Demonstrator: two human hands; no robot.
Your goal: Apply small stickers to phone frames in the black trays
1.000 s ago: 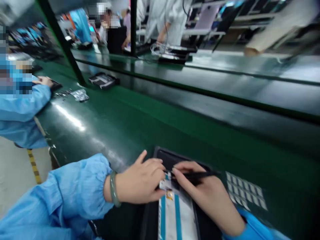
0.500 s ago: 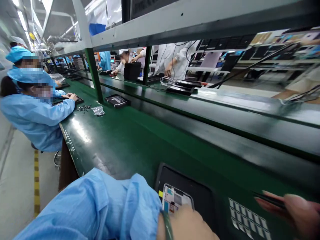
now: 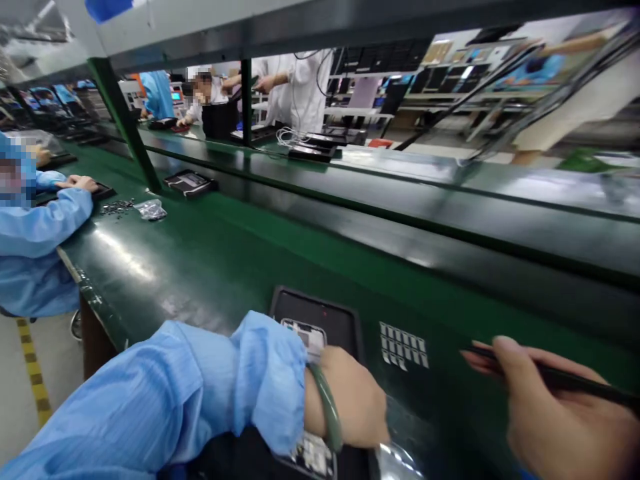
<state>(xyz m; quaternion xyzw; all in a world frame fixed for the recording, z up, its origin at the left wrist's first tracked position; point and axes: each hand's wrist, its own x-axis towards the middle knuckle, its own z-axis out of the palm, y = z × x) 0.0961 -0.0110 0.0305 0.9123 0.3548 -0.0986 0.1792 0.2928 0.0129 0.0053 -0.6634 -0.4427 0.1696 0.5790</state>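
My left hand (image 3: 355,400), a green bangle on its wrist, is over a black tray (image 3: 320,303). Its fingers are turned down and hidden by the back of the hand. An opened device, probably a phone, with bare inner parts (image 3: 316,340) lies in the tray beyond the wrist; similar parts (image 3: 315,457) show below the sleeve. On the right, my right hand (image 3: 555,407) is closed around black tweezers (image 3: 570,380), their tips pointing left. Between the hands, small silvery-white strips (image 3: 404,345) lie in rows on the green bench.
Clear plastic (image 3: 400,460) lies beside my left hand. Farther left are a plastic bag (image 3: 151,210), loose small dark parts (image 3: 117,208) and a black tray (image 3: 190,182). A co-worker's blue sleeve (image 3: 45,223) rests at the bench edge. A green post (image 3: 125,127) supports the overhead shelf.
The view has swung right, so the bench things appear farther left. My left hand has moved from over the phone toward the tray's near side. My right hand is farther into view, still with the tweezers.
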